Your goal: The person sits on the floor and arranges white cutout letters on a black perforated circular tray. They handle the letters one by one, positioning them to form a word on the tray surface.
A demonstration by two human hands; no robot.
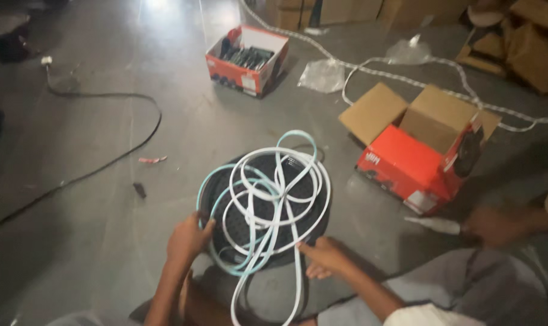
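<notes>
Two hands on the coil. My left hand [189, 236] is curled around the coil's left edge, gripping a loop or two. My right hand [323, 255] has fingers spread flat against the lower right side, pressing a strand rather than pinching it.

The coil itself is white flat strip [272, 199], loosely wound, pale blue on one face, lying on a round black disc [259, 208] on the floor [105, 199] right in front of me. One loose tail runs down between my arms.

Risk as I see it: loops are uneven and cross each other, so a tug from either side could lock them into a tangle or kink the strip. The free tail could snag under my knee.

To my right, another person's hand [497, 224] holds something white and narrow; too blurred to identify.

Past that, an open red cardboard box [415, 160], flaps up. Left of the coil, a black cable [114, 154] curves across the floor, with small bits of debris near it.

Further out: a smaller red-and-white box [248, 59] holding dark parts, crumpled clear plastic bags [322, 75], more white strip [406, 78] trailing over the floor, and brown cartons [527, 42] at the back.
</notes>
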